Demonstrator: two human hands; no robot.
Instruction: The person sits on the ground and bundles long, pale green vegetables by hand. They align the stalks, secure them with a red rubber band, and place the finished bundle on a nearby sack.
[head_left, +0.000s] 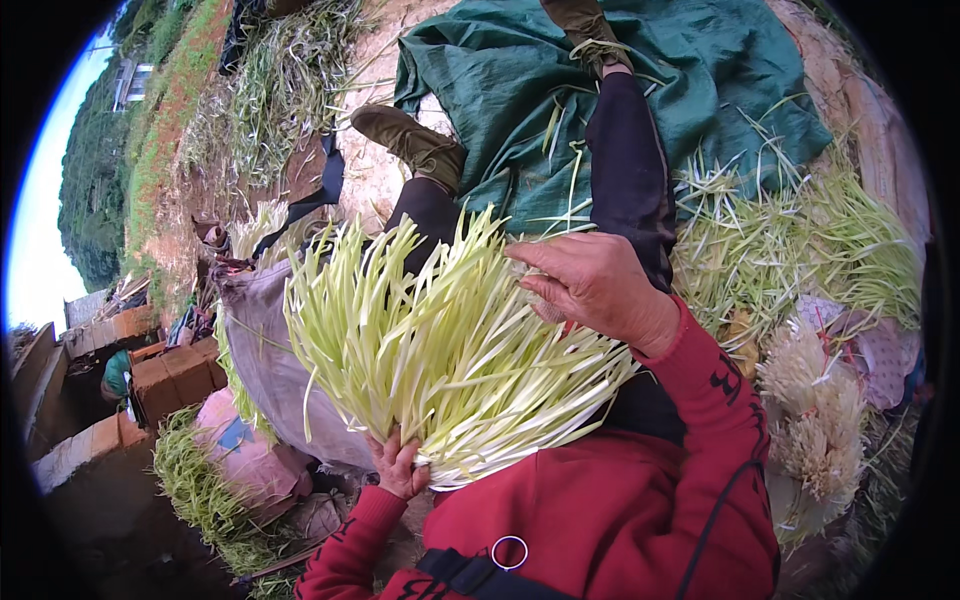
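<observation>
A large sheaf of pale yellow-green leafy stalks (420, 337), like blanched chives, spreads over my lap. At its lower left, my left hand (397, 465) grips the gathered base of an upright part of it. More of the stalks lie sideways across my lap, to the right of that bunch. My right hand (592, 285) is above the right part of the sheaf, thumb and fingers bent towards each other; whether something thin is between them I cannot tell. Below its fingers a bit of mesh-like material and something red show, partly hidden.
Green cloth (517, 112) lies under my outstretched legs. Loose stalks (810, 240) cover the ground at right, near tied bundles (817, 412) with pale ends. Left of my lap are a greyish sack (262, 345), a pink bag (247, 450) and bricks (176, 379). Leaf litter (277, 90) lies at upper left.
</observation>
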